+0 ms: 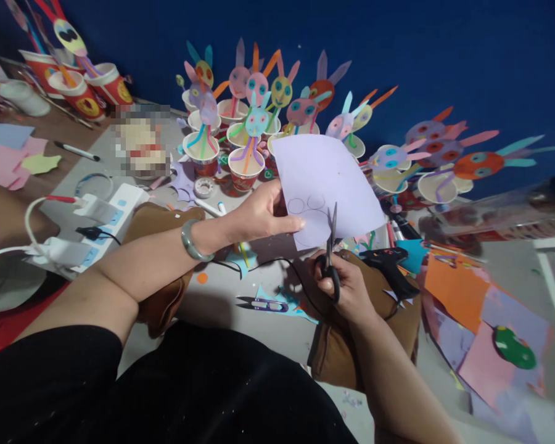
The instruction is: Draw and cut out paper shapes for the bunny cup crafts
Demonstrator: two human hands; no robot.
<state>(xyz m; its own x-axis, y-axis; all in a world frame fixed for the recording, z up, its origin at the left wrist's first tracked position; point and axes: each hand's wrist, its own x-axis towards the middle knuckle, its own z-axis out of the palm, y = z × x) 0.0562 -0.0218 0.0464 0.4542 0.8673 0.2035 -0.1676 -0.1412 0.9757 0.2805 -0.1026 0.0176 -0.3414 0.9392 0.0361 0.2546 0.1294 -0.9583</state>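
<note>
Lilac paper sat pinched in the left hand before paper cups of assembled rabbit-eared figures, its drawn circles uncut, while black-handled scissors gripped in the right hand stood at its lower edge

Lilac paper, black-handled scissors at edge

smooth matt lilac paper, scissors with metal blades and black plastic handles, on my feed a glossy bangle, paper cups, white plastic power strip, matt brown cloth
</note>
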